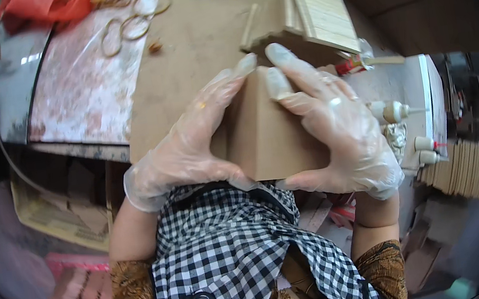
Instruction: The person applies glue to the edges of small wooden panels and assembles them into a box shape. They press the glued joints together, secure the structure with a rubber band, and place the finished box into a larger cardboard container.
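A brown wooden box-like piece with a straight raised edge stands at the front of the work table, close to my body. My left hand, in a clear plastic glove, wraps its left side, thumb at the near edge and fingers toward the far end. On the other side my right hand, gloved likewise, grips it with the thumb at the near lower edge and the fingertips over the top. The palms hide much of its sides. Just beyond the fingertips are pale wooden panels, leaning together.
Rubber bands and a red plastic bag lie at the back left. To the right are a red tube and a white squeeze bottle. Thin boards are stacked farther right. A cable hangs off the left edge.
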Motion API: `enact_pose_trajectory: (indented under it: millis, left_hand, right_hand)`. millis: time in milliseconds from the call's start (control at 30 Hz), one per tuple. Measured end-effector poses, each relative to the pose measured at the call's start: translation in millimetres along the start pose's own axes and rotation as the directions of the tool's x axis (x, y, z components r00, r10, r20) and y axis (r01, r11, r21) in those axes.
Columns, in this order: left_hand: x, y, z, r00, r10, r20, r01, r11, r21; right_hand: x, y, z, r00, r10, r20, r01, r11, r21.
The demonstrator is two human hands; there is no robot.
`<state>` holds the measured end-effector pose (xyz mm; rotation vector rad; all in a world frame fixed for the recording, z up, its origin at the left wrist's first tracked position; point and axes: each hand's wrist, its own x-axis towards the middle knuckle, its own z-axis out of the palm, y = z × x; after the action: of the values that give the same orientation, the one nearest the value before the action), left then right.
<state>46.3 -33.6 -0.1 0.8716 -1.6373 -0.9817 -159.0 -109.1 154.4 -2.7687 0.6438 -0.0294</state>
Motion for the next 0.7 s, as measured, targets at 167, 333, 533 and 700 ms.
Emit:
enact_pose_trajectory:
  millis: [167, 333, 533, 700]
  left_hand:
    - [1, 21, 0, 0.975, -0.219, 0.019, 0.219, 0.959, -0.182]
    - [11, 55, -10, 0.988, -0.136, -0.066, 0.140, 0.988, 0.058]
    - [56, 110, -9, 0.965, -0.156, 0.211, -0.030, 0.733, 0.679]
    - [92, 137, 16, 0.872, -0.368, 0.323, -0.149, 0.428, 0.891]
  right_hand:
    - [-26, 14, -20, 0.992, 0.020, -0.127, -0.004, 0.992, 0.125]
    - [-92, 56, 19, 0.787, 0.307, -0.536, 0.158, 0.739, 0.655]
    - [-110, 74, 71, 0.860, 0.260, -0.439, 0.114, 0.741, 0.662]
    - [-90, 77, 103, 0.859, 0.175, -0.482, 0.198, 0.754, 0.626]
